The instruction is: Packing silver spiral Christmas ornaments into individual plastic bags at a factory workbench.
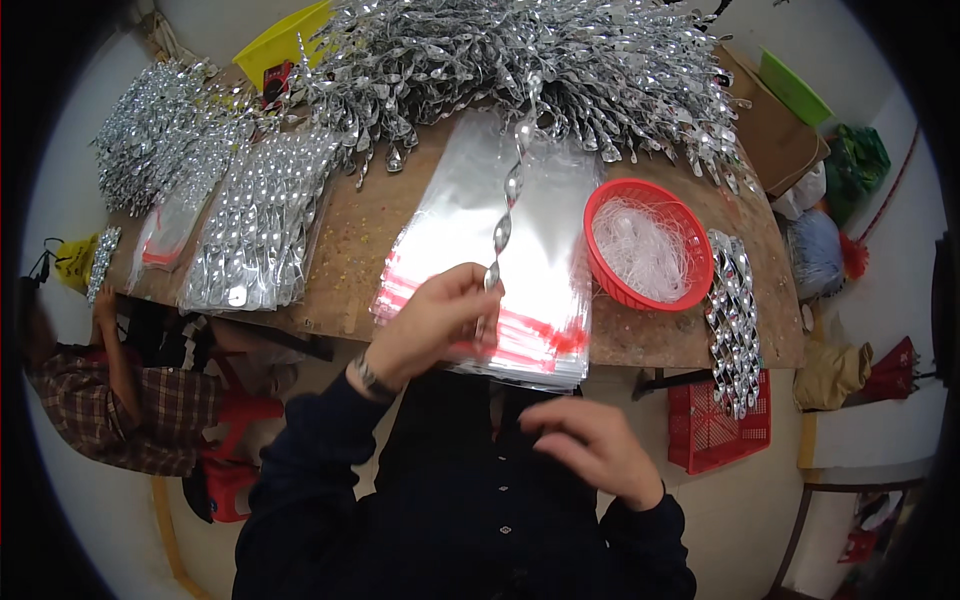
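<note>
My left hand, with a wristband on its wrist, pinches the lower end of a twisted silver foil strip. The strip runs upward over a stack of clear plastic bags with red-printed lower edges, at the table's front. My right hand hovers before my body, just below the stack, fingers loosely stretched and holding nothing. To the right of the bags stands a red basket full of clear thread.
A big heap of silver twisted strips covers the table's far side. Bundled strips lie left, others overhang the right front edge. A red crate sits below. At left, another person sits handling strips.
</note>
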The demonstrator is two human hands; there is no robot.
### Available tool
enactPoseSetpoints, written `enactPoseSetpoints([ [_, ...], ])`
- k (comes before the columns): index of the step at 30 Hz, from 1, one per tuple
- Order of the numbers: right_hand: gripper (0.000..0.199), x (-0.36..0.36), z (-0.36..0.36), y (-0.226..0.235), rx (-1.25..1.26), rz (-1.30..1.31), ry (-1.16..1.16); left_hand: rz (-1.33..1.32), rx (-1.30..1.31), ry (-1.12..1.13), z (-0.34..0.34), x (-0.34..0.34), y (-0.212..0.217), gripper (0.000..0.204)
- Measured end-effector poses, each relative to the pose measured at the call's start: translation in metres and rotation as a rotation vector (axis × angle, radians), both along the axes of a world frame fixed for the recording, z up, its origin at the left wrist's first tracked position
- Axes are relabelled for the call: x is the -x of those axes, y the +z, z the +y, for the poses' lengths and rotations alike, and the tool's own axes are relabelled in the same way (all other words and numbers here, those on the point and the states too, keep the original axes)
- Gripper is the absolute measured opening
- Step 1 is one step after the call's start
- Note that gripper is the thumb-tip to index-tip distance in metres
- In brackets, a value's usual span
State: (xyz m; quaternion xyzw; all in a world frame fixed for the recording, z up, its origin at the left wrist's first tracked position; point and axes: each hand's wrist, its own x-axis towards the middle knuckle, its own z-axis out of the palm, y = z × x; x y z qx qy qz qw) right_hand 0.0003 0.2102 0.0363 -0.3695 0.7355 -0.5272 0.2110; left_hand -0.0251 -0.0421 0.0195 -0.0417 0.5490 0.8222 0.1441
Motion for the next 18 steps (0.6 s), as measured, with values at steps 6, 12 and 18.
enactPoseSetpoints([
  [6, 0.045, 0.030, -0.011, 0.002, 0.376, -0.363, -0.399, 0.113, 0.088, -0.197, 0.021, -0.062, -0.010, 0.009],
  [12, 0.022, 0.027, -0.026, 0.000, 0.365, -0.361, -0.367, 0.261, 0.352, -0.413, 0.031, -0.072, -0.035, 0.020],
  [18, 0.017, 0.010, -0.032, -0.006, 0.099, 0.069, -0.204, 0.431, -0.196, -0.038, 0.029, -0.049, -0.017, 0.054],
])
